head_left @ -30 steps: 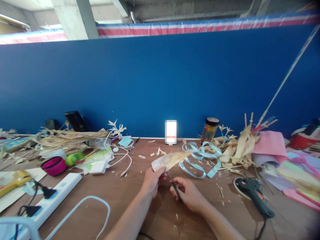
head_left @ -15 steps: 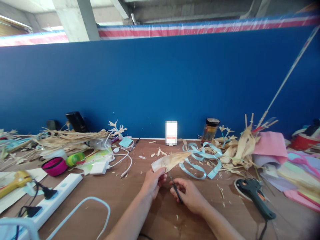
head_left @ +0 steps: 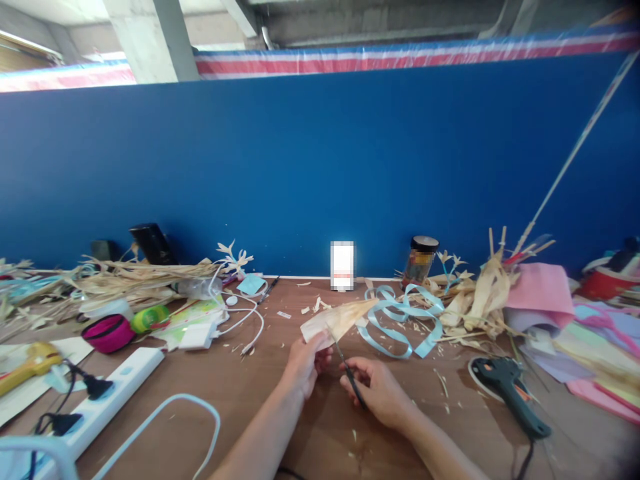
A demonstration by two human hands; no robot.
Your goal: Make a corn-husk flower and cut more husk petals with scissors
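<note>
Far left of frame: yellow tool [head_left: 30,359] on paper; below it a white power strip [head_left: 107,399] with black plugs, lower left. Pink pouch [head_left: 109,332] and green bottle [head_left: 150,317] just above the strip; dry husks [head_left: 130,275] heaped behind them, against the blue wall [head_left: 320,167]. White charger [head_left: 197,335] with cable, left of centre.

Centre, low: left hand [head_left: 305,363] pinched shut on the near end of a husk strip [head_left: 337,319], thumb on top. The strip ran up and right, raised off the table [head_left: 250,400]. Right hand [head_left: 377,388] was closed around small scissors [head_left: 345,363], blades meeting the strip's lower edge just beside the left fingers.

Right of centre: blue ribbon [head_left: 400,319] looped under the strip's tip; jar [head_left: 420,259] by the wall. Lower right: black glue gun [head_left: 507,390]. Far right: pink sheets [head_left: 543,283].
</note>
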